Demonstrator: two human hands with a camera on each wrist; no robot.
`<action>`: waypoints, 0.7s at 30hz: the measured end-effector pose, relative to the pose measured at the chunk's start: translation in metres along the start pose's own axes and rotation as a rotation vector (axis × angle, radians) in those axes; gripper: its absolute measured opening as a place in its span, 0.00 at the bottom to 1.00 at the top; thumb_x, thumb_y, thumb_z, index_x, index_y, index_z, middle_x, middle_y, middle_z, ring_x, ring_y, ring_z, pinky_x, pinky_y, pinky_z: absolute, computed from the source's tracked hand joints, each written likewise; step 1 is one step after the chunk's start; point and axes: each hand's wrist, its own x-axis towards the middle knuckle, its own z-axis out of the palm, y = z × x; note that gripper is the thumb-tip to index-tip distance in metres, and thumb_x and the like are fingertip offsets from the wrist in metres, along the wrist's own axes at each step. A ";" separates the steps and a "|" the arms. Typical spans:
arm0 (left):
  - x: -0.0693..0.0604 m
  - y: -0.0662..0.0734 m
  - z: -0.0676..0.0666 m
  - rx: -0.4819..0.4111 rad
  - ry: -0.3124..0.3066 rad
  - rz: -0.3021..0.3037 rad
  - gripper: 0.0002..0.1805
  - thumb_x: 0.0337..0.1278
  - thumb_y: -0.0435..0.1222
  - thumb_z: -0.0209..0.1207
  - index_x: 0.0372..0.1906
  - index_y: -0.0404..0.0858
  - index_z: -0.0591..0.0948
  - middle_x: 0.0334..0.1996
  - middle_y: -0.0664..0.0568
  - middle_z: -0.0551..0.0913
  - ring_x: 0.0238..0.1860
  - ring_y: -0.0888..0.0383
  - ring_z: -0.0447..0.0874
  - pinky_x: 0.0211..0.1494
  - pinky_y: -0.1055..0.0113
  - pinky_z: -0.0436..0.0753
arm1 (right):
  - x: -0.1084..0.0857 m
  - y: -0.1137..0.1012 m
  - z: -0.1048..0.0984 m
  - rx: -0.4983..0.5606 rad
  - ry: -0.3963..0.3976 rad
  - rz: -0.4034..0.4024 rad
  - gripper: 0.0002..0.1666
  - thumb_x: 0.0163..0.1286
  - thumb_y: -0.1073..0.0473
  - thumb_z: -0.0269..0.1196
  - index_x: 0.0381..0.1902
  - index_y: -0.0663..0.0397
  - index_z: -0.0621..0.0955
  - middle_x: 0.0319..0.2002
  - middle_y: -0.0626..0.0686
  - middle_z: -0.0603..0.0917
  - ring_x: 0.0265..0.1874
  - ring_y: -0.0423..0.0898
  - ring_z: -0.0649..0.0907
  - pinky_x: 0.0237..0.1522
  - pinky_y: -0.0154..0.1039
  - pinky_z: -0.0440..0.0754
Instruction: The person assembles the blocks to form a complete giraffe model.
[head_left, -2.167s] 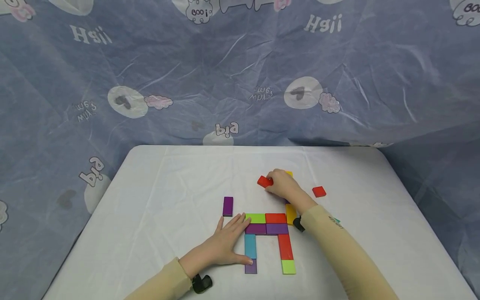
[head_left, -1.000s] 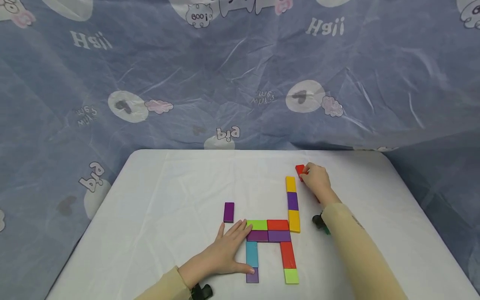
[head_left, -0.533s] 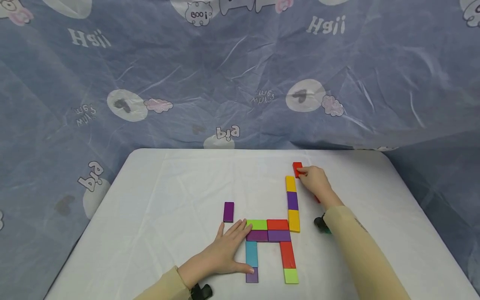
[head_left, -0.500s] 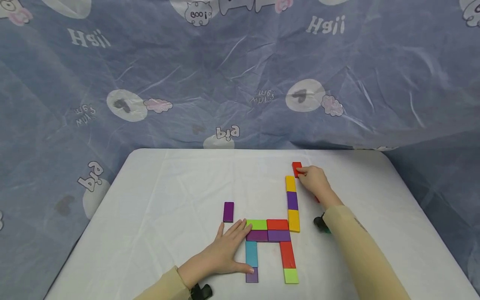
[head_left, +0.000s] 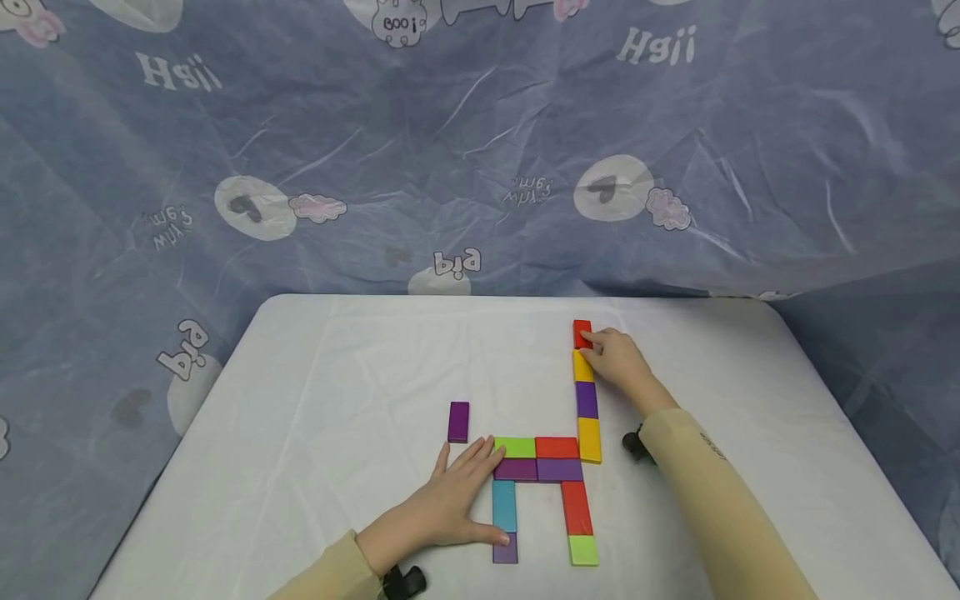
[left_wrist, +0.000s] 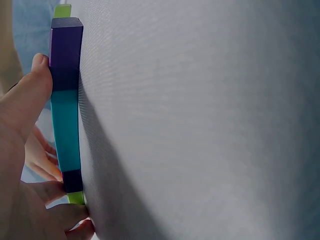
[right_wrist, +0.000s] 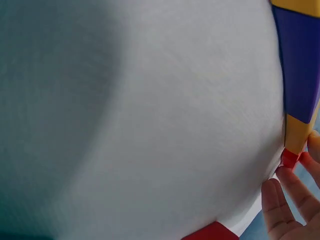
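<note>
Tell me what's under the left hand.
The left hand overlaps the left end of a lime block with a fingertip and a purple block with its thumb. Anything beneath the rest of it is hidden.

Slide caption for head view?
Right hand holds the farthest red block; left hand touches nearer coloured blocks.

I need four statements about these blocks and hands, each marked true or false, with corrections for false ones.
1. The right hand touches the red rectangular block at the column's far end; the left hand does not. True.
2. That column contains only red pieces. False: it also has two yellow rectangular blocks with a blue-violet rectangular block between them.
3. The turquoise rectangular block meets a purple rectangular block at its near end. True.
4. The left hand holds the turquoise block in the air. False: that block lies flat on the white table.
</note>
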 end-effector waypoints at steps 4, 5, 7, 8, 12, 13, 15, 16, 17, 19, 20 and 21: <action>0.000 -0.001 0.001 0.011 0.001 0.003 0.61 0.44 0.68 0.64 0.79 0.44 0.53 0.80 0.47 0.49 0.80 0.50 0.44 0.74 0.31 0.40 | 0.000 0.000 0.002 -0.014 0.009 -0.020 0.28 0.73 0.57 0.58 0.68 0.59 0.72 0.60 0.69 0.76 0.54 0.64 0.77 0.62 0.59 0.74; 0.001 -0.001 0.001 0.013 0.001 0.003 0.61 0.44 0.68 0.64 0.79 0.44 0.53 0.80 0.47 0.49 0.80 0.50 0.44 0.74 0.31 0.40 | 0.000 0.000 0.002 -0.018 0.014 -0.024 0.28 0.73 0.57 0.58 0.68 0.59 0.72 0.60 0.69 0.76 0.54 0.64 0.77 0.62 0.59 0.74; 0.001 -0.002 0.002 0.016 0.003 0.003 0.61 0.44 0.68 0.64 0.79 0.44 0.52 0.80 0.47 0.49 0.80 0.50 0.44 0.74 0.31 0.40 | 0.000 0.000 0.002 -0.024 0.021 -0.032 0.27 0.73 0.58 0.58 0.68 0.59 0.72 0.59 0.69 0.76 0.53 0.64 0.77 0.62 0.59 0.74; 0.001 -0.002 0.002 0.018 0.004 0.003 0.61 0.44 0.68 0.64 0.79 0.44 0.52 0.80 0.47 0.49 0.80 0.50 0.44 0.74 0.31 0.40 | 0.000 0.000 0.002 -0.025 0.025 -0.034 0.27 0.73 0.58 0.58 0.68 0.59 0.72 0.58 0.68 0.76 0.53 0.64 0.77 0.61 0.58 0.75; 0.001 -0.002 0.002 0.017 0.002 0.001 0.61 0.44 0.69 0.64 0.79 0.44 0.52 0.80 0.47 0.48 0.80 0.50 0.44 0.74 0.31 0.40 | -0.001 -0.002 0.003 -0.029 0.026 -0.032 0.27 0.73 0.59 0.58 0.67 0.59 0.73 0.58 0.69 0.76 0.53 0.63 0.77 0.61 0.57 0.75; 0.001 -0.002 0.002 0.016 0.001 0.000 0.61 0.44 0.69 0.64 0.79 0.44 0.52 0.80 0.47 0.48 0.80 0.50 0.44 0.74 0.31 0.39 | -0.001 -0.002 0.003 -0.033 0.025 -0.033 0.26 0.73 0.59 0.58 0.67 0.59 0.73 0.58 0.69 0.76 0.54 0.63 0.77 0.62 0.57 0.75; 0.001 -0.002 0.002 0.014 -0.001 -0.002 0.61 0.44 0.69 0.64 0.79 0.44 0.52 0.80 0.48 0.47 0.80 0.50 0.43 0.74 0.31 0.39 | -0.001 -0.002 0.003 -0.041 0.021 -0.030 0.26 0.74 0.59 0.57 0.67 0.60 0.72 0.58 0.69 0.76 0.55 0.63 0.77 0.62 0.57 0.75; 0.001 -0.002 0.003 0.014 -0.001 -0.002 0.61 0.44 0.69 0.64 0.79 0.44 0.52 0.80 0.48 0.47 0.80 0.50 0.43 0.74 0.31 0.39 | -0.002 -0.002 0.003 -0.044 0.020 -0.030 0.26 0.74 0.59 0.57 0.67 0.60 0.72 0.59 0.69 0.76 0.55 0.64 0.77 0.63 0.57 0.74; 0.001 -0.002 0.003 0.015 -0.001 -0.002 0.61 0.44 0.69 0.64 0.79 0.44 0.52 0.80 0.48 0.47 0.80 0.50 0.43 0.74 0.31 0.39 | -0.002 -0.003 0.003 -0.049 0.018 -0.032 0.26 0.74 0.59 0.57 0.67 0.60 0.72 0.59 0.69 0.76 0.55 0.64 0.77 0.63 0.57 0.74; 0.001 -0.002 0.003 0.013 -0.001 -0.001 0.61 0.44 0.69 0.64 0.79 0.44 0.52 0.80 0.47 0.48 0.80 0.50 0.43 0.74 0.31 0.39 | -0.002 -0.003 0.003 -0.052 0.016 -0.032 0.26 0.74 0.59 0.57 0.68 0.60 0.72 0.59 0.69 0.76 0.56 0.64 0.77 0.63 0.57 0.74; 0.001 -0.002 0.003 0.013 -0.002 -0.001 0.61 0.44 0.69 0.64 0.79 0.44 0.52 0.80 0.47 0.48 0.80 0.50 0.43 0.74 0.31 0.39 | -0.002 -0.003 0.003 -0.052 0.014 -0.032 0.26 0.74 0.60 0.57 0.68 0.60 0.72 0.59 0.69 0.76 0.56 0.64 0.77 0.63 0.57 0.74; 0.001 -0.002 0.003 0.011 -0.002 -0.001 0.61 0.44 0.69 0.64 0.79 0.44 0.52 0.80 0.47 0.48 0.80 0.50 0.43 0.74 0.31 0.39 | -0.002 -0.003 0.003 -0.053 0.014 -0.033 0.26 0.74 0.60 0.57 0.68 0.60 0.72 0.59 0.69 0.76 0.56 0.64 0.77 0.63 0.57 0.74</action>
